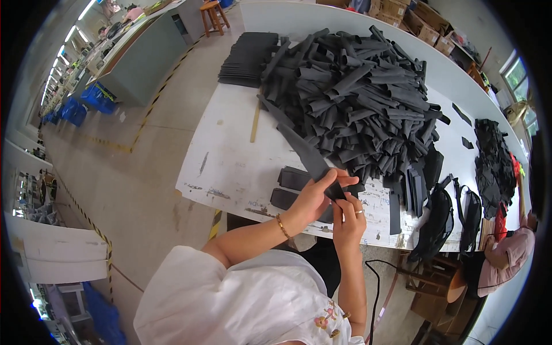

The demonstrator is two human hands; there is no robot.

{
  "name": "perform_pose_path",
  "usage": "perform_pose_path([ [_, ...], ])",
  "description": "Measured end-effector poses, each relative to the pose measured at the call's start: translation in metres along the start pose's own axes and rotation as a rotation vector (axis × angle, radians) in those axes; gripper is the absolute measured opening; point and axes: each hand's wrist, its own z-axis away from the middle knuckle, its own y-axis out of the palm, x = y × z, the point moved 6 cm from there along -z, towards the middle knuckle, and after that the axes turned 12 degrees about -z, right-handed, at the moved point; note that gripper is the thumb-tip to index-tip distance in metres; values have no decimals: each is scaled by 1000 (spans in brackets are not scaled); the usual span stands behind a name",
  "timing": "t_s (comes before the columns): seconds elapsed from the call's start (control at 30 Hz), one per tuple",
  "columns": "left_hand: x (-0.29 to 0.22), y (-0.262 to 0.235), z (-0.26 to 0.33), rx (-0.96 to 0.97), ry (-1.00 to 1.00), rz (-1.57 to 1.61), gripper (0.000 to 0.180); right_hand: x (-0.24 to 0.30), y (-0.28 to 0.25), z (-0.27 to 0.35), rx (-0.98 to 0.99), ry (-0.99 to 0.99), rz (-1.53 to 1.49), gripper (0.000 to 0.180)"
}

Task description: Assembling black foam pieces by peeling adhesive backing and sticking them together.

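Note:
A long strip of black fabric [305,152] lies slantwise in front of me, its far end towards a big heap of similar black pieces [362,98]. My left hand [315,198] is closed around the strip close to its near end, thumb on top. Just right of it, my right hand [349,223] pinches the near end between thumb and fingers. Small stacks of dark flat pieces [294,178] lie on the white table [221,149] left of my hands; my left hand partly hides them. Right of my hands, more dark strips [413,192] lie together.
At the table's far left sits a neat black stack [248,57], with a yellowish flat stick [255,122] nearer me. Black bags [438,218] lie at the right edge, dark fabric [491,167] beyond. A person in pink [509,256] sits at far right beside a wooden stool [454,286].

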Motion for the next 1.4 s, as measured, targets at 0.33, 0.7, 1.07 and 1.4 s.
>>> perform_pose_path([
  [0.33, 4, -6, 4, -59, -61, -83, 28, -15, 7, 5, 119, 303, -117, 12],
  [0.7, -33, 20, -2, 43, 179, 17, 29, 8, -25, -12, 38, -55, -96, 19],
  [1.07, -15, 28, 4, 25, 160, 79, 25, 10, -25, -20, 24, -118, -126, 19],
  [1.4, -10, 27, 0, 33, 151, 30, 24, 2, -23, -22, 39, -70, -118, 18],
])
